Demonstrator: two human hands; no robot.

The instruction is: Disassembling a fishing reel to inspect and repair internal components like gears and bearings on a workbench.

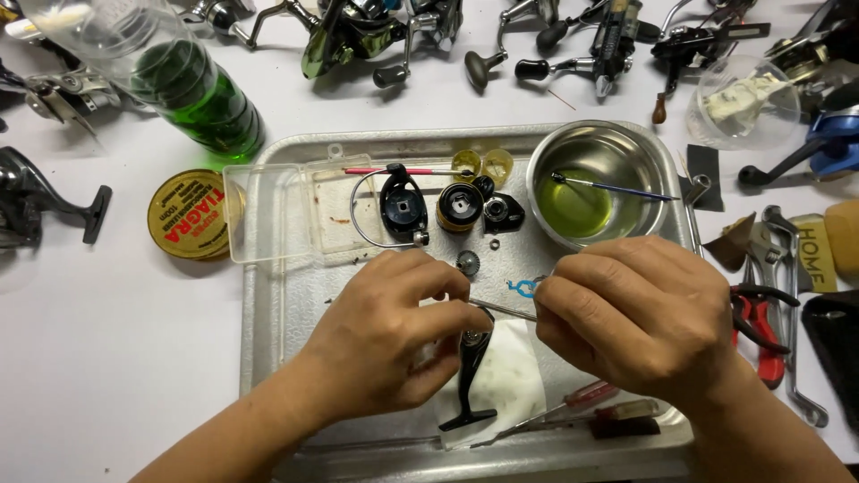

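Note:
Over a metal tray [268, 304] my left hand [385, 331] and my right hand [640, 313] meet, each pinching one end of a thin metal rod [503, 309]. A black reel handle [470, 376] lies just under my left hand on a white cloth [514, 380]. Behind the hands lie a small grey gear [467, 261], a black reel rotor with its wire bail [401, 207], a dark spool [458, 207] and other small black reel parts. What the fingertips cover is hidden.
A steel bowl [598, 179] of yellow-green liquid holds a small brush. A clear plastic box [268, 215], a round gold tin [186, 215] and a green-liquid bottle [192, 89] sit left. Several fishing reels line the back; red-handled pliers [761, 326] lie right; screwdrivers [591, 407] lie at the tray's front.

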